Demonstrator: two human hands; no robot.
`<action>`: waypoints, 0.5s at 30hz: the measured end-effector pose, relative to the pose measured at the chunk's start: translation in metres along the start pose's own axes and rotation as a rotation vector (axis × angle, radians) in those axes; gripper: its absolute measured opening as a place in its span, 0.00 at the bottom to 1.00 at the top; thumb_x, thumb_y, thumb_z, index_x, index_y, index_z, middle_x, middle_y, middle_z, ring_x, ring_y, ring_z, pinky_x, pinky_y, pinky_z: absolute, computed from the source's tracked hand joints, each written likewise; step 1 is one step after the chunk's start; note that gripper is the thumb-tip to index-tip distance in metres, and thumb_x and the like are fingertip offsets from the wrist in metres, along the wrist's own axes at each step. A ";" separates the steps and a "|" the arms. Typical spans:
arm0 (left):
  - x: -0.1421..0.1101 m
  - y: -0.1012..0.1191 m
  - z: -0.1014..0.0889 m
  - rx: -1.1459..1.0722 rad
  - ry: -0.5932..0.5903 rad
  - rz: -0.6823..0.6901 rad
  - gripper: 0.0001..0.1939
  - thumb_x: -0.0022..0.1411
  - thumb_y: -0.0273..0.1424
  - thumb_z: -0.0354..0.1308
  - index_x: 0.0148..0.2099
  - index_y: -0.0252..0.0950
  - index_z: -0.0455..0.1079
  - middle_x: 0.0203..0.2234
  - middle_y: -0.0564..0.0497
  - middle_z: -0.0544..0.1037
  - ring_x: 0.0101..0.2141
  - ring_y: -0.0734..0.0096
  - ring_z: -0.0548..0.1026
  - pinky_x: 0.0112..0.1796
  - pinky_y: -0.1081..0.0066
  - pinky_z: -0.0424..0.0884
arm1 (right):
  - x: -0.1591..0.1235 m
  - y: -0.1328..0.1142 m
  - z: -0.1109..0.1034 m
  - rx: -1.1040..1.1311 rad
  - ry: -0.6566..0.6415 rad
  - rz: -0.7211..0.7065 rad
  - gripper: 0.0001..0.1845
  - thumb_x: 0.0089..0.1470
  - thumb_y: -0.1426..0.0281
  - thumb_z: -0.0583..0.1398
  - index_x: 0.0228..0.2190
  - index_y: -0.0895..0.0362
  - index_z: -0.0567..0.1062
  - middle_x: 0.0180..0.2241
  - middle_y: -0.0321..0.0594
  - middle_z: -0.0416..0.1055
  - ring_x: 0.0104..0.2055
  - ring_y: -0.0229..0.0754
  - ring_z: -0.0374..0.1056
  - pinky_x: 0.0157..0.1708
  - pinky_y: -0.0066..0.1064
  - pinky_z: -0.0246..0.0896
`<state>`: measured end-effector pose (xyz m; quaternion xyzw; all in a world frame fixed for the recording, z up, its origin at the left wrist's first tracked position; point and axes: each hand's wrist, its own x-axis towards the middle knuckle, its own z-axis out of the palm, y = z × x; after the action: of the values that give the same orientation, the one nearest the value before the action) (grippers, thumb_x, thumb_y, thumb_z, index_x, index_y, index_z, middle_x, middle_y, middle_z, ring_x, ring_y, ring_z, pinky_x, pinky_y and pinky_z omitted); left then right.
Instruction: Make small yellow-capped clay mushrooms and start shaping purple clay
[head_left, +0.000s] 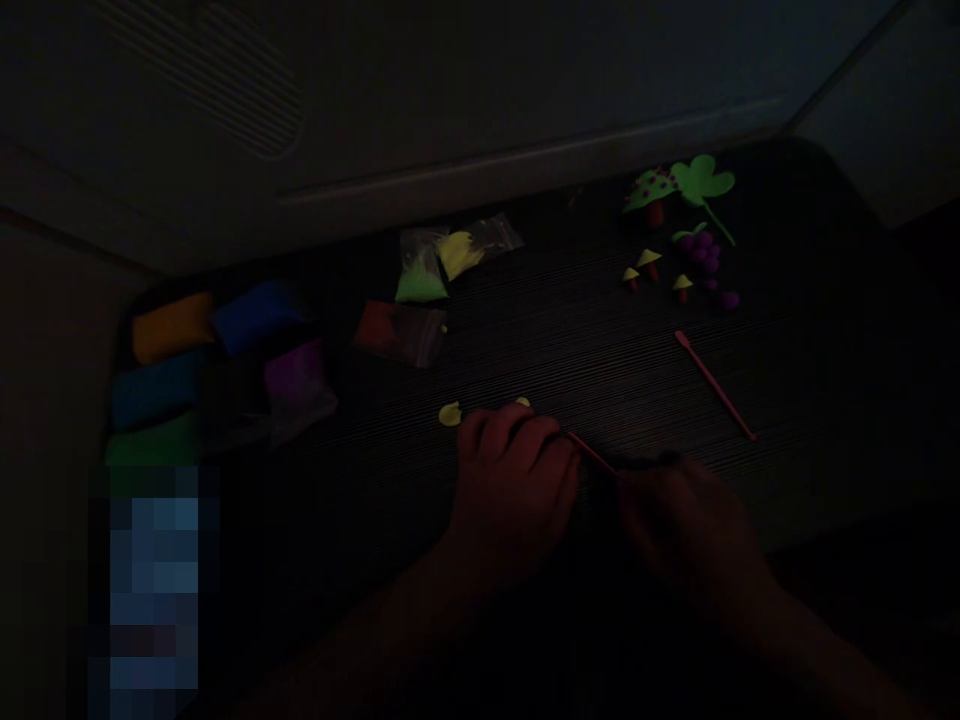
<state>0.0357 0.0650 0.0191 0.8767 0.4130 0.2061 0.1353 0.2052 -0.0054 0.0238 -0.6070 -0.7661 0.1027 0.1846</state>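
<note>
On the dark table, my right hand [686, 510] is closed around a thin pink clay modelling tool [592, 452], its tip reaching toward the fingers of my left hand. My left hand [514, 490] rests with fingers curled; whatever lies under them is hidden. Just beyond its knuckles are a small yellow clay piece [450, 414] with a notch in its edge and a second yellow clay bit [523, 402], partly covered by the fingers. To the right lies another pink modelling tool [716, 387]. The light is very dim.
Bags of yellow clay [459, 254], light green clay [421, 282] and red-brown clay [379, 330] lie beyond my left hand. Several coloured packs, including an orange pack [172, 328], sit left. At back right are small clay mushrooms [649, 264], a green clover [701, 182] and purple grapes [700, 252].
</note>
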 end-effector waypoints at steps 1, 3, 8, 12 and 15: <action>0.000 0.000 0.000 0.004 0.002 -0.003 0.06 0.58 0.31 0.54 0.36 0.37 0.72 0.36 0.49 0.77 0.43 0.58 0.66 0.45 0.55 0.56 | 0.000 0.000 0.000 -0.002 0.002 0.002 0.04 0.53 0.75 0.53 0.28 0.57 0.66 0.20 0.35 0.70 0.22 0.38 0.64 0.29 0.32 0.53; 0.000 0.001 0.001 0.013 0.013 -0.006 0.06 0.57 0.31 0.54 0.36 0.38 0.72 0.36 0.50 0.77 0.43 0.58 0.66 0.45 0.55 0.57 | 0.000 -0.001 0.001 -0.010 0.012 0.004 0.04 0.54 0.74 0.52 0.28 0.57 0.66 0.19 0.34 0.69 0.22 0.38 0.64 0.29 0.32 0.52; 0.001 0.001 0.002 0.022 0.045 -0.006 0.06 0.57 0.31 0.55 0.36 0.37 0.72 0.36 0.50 0.77 0.43 0.60 0.67 0.45 0.56 0.59 | 0.000 -0.001 0.002 0.000 0.035 -0.010 0.04 0.53 0.75 0.53 0.29 0.58 0.67 0.19 0.35 0.69 0.22 0.39 0.64 0.30 0.32 0.52; 0.001 0.000 0.003 0.016 0.045 0.006 0.06 0.57 0.31 0.55 0.36 0.37 0.72 0.36 0.49 0.77 0.43 0.59 0.67 0.45 0.56 0.59 | 0.000 -0.001 0.002 0.009 0.047 -0.009 0.03 0.53 0.76 0.53 0.29 0.59 0.66 0.19 0.35 0.69 0.22 0.38 0.63 0.28 0.31 0.51; 0.001 0.000 0.003 0.012 0.052 0.012 0.06 0.57 0.30 0.55 0.35 0.36 0.72 0.35 0.50 0.77 0.43 0.59 0.66 0.45 0.56 0.59 | 0.000 -0.002 0.001 0.018 0.049 0.004 0.03 0.53 0.76 0.53 0.29 0.59 0.66 0.19 0.35 0.69 0.22 0.38 0.63 0.28 0.31 0.51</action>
<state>0.0379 0.0657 0.0166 0.8744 0.4123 0.2270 0.1180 0.2030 -0.0061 0.0236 -0.6090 -0.7594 0.0950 0.2085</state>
